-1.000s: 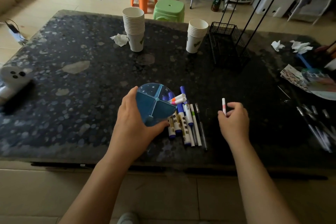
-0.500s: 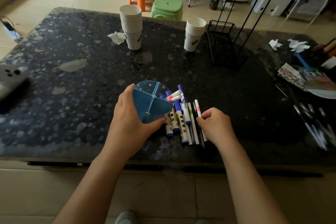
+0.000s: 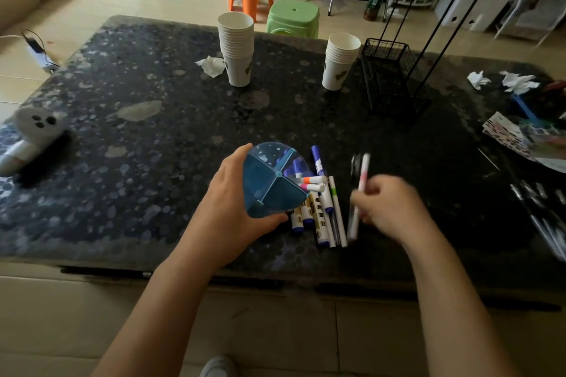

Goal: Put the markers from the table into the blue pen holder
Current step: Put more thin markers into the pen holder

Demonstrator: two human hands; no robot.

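My left hand (image 3: 226,208) grips the blue pen holder (image 3: 269,184), a round cup split into sections, tilted with its mouth toward me. Several markers with orange, pink and blue caps (image 3: 309,184) stick out of its right side. More markers (image 3: 324,217) lie side by side on the table just right of the holder. My right hand (image 3: 389,208) is closed around a white marker with a pink band (image 3: 361,190), blurred by motion, together with what looks like a dark pen, lifted right of the pile.
The dark speckled table (image 3: 153,131) carries two stacks of paper cups (image 3: 237,49) (image 3: 340,61), a black wire basket (image 3: 392,76), crumpled tissues (image 3: 211,66), papers and pens at the right edge (image 3: 545,214), and a white device (image 3: 30,131) at left.
My right hand went from right of the pile to the pile, picked up more, and now lifts away to the right with the pink-banded marker. The left hand kept holding the holder.
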